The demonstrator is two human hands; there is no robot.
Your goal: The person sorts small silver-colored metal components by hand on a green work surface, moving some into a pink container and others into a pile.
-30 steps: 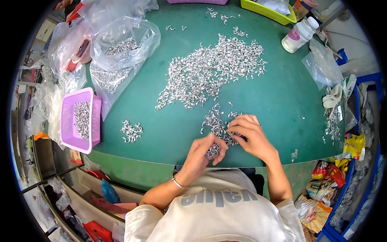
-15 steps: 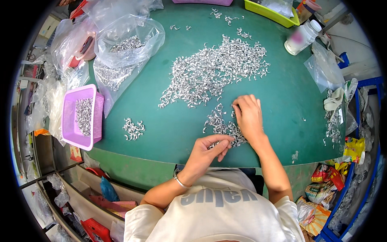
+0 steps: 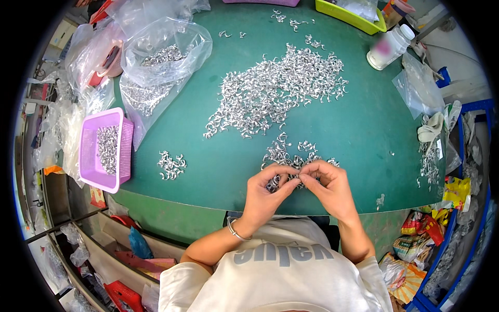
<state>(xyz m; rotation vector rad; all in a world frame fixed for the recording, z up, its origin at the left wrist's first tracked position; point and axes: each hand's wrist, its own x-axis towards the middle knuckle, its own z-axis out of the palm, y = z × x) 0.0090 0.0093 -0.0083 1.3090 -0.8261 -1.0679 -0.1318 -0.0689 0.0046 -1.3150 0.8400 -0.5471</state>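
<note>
Near the table's front edge, my left hand and my right hand meet at the fingertips. Thumb and forefinger of each are pinched together, and whatever lies between them is too small and covered to make out. Just beyond and partly under the fingers is a small heap of silver, curved metal pieces. Some of these pieces also show inside the curl of my left fingers; I cannot tell whether they are held or lie on the table. A much larger pile of the same pieces spreads farther back.
A small cluster of metal pieces lies left on the green table. Beside it stands a purple basket holding more. Behind are a clear plastic bag of pieces, a white bottle and a yellow-green tray.
My right hand has come back from the far side of the small heap to my left hand, and their fingertips now meet. Several pieces show where it was.
</note>
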